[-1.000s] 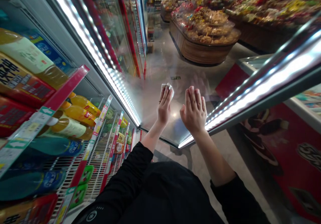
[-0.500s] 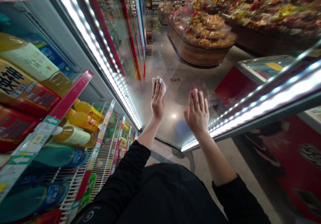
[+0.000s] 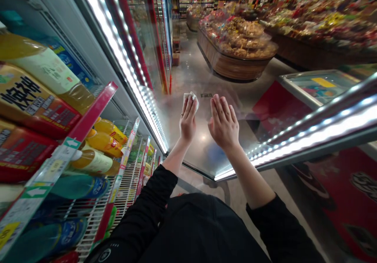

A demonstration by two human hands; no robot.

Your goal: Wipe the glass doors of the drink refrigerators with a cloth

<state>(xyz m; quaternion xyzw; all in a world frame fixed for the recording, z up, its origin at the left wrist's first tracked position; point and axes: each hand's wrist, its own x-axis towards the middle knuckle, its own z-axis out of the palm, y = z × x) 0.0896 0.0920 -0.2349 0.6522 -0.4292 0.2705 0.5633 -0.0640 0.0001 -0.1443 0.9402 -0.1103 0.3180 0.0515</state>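
My left hand (image 3: 188,117) presses a crumpled white cloth (image 3: 194,103) against the glass door (image 3: 203,153); the cloth shows past the fingertips, and a ring is on one finger. Close by on the right, my right hand (image 3: 224,119) lies with fingers stretched out along the same glass, its palm side hidden. Nothing shows beneath this hand. Bright LED strips (image 3: 312,137) run along the door frame. The door stands swung out from the cooler, and the shop floor is visible through it.
At left, cooler shelves (image 3: 97,200) hold several drink bottles, including a large one with a pale label (image 3: 50,68). Past the glass stand a wooden display bin (image 3: 232,64) heaped with packaged goods and a red chest freezer (image 3: 273,106).
My right hand has moved left and slightly up the glass, closer to my left hand. My left hand with the cloth has shifted slightly right. The view has turned a little.
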